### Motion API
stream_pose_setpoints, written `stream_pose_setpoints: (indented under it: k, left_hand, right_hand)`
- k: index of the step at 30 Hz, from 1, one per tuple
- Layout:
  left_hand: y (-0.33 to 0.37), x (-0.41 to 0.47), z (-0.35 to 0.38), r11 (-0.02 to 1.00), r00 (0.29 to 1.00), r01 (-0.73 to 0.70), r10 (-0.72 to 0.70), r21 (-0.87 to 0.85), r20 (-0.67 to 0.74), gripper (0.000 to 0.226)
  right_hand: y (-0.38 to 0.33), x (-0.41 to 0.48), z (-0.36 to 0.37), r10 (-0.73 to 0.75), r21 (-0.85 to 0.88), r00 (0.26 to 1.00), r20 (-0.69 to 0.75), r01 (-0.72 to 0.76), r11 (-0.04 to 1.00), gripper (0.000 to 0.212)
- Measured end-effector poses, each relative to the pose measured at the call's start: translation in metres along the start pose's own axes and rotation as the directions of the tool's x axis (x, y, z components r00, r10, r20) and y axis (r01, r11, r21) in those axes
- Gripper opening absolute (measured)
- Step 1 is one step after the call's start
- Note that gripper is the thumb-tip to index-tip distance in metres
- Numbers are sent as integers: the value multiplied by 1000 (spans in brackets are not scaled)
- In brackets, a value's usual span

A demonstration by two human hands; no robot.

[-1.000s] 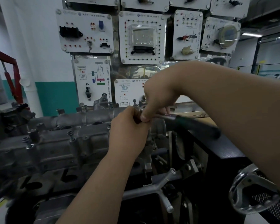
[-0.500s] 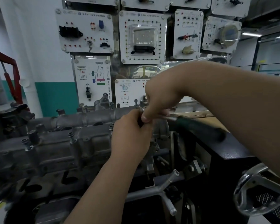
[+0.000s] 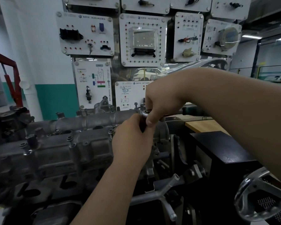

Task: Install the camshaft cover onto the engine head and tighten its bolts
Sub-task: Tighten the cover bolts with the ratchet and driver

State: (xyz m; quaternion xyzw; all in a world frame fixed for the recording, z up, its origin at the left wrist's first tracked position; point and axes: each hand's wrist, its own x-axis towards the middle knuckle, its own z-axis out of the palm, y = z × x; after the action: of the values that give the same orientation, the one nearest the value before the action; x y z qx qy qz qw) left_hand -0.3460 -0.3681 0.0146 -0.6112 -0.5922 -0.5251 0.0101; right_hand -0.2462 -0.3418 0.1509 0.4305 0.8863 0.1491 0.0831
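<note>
We have one wide-angle view, worn on the person's head, facing forward and a little downward. It sits close: the left hand [image 3: 131, 140] reaches in from 6 o'clock, the right hand [image 3: 162, 101] from 3, meeting on the ratchet [image 3: 146, 112] at centre. The engine head [image 3: 58, 143] spreads toward 8 o'clock, wall panels [image 3: 143, 39] toward 12.

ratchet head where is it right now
Head view, just right of centre: the ratchet head sits at the camshaft cover's right end, between right hand above and left hand below.
</note>
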Motion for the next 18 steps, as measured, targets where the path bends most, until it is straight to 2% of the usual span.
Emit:
stream_pose_setpoints:
  k: [2,5,9,13,18]
  left_hand:
    - [0,0,1,1000,1000,-2,2,19,-12,13]
    - [0,-1,1,998,999,-10,12,55,-43,23]
    - [4,-2,-2,1000,1000,2,-1,19,-23,29]
    - [7,3,-12,999,998,18,-15,-37,68,23]
    - [9,17,-26,998,979,-25,13,57,203,20]
  right_hand:
    - [1,0,1,-12,37,1000,19,11,999,33]
    - [0,2,4,34,143,999,37,-39,989,40]
    - [-5,5,9,72,119,997,-39,-66,991,45]
    - [-5,2,9,71,157,997,-19,-67,985,43]
    - [1,-2,4,-4,115,999,-53,10,993,35]
